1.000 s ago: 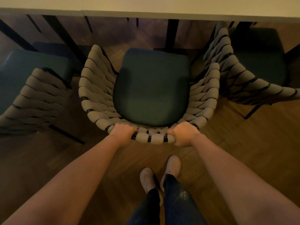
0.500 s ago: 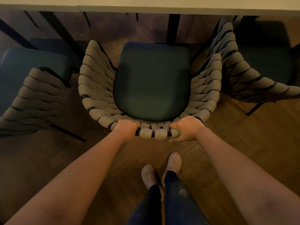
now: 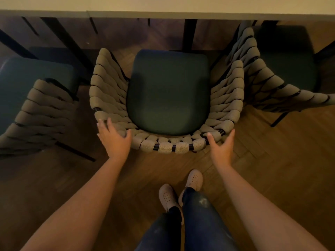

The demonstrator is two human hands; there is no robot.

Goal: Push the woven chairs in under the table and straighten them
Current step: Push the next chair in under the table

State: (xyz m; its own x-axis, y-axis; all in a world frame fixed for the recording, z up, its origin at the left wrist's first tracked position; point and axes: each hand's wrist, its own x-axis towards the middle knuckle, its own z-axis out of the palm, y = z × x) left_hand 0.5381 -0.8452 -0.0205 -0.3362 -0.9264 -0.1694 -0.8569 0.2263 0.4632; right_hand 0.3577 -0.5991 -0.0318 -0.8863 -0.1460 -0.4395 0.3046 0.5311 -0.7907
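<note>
At the chair's (image 3: 168, 98) back rim: left hand (image 3: 115, 140) spread wide, fingertips touching the weave; right hand (image 3: 222, 148) likewise spread, thumb just at the rim, gripping nothing. Seat front close to the table (image 3: 163, 5) edge, not quite under it. Beside it, left chair (image 3: 39, 109) and right chair (image 3: 268, 82). Below, dim wood parquet floor (image 3: 282, 160), pale shoes (image 3: 167, 196).

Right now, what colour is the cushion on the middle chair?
Dark green, seen best in the head view: the seat cushion inside the beige woven back.
</note>
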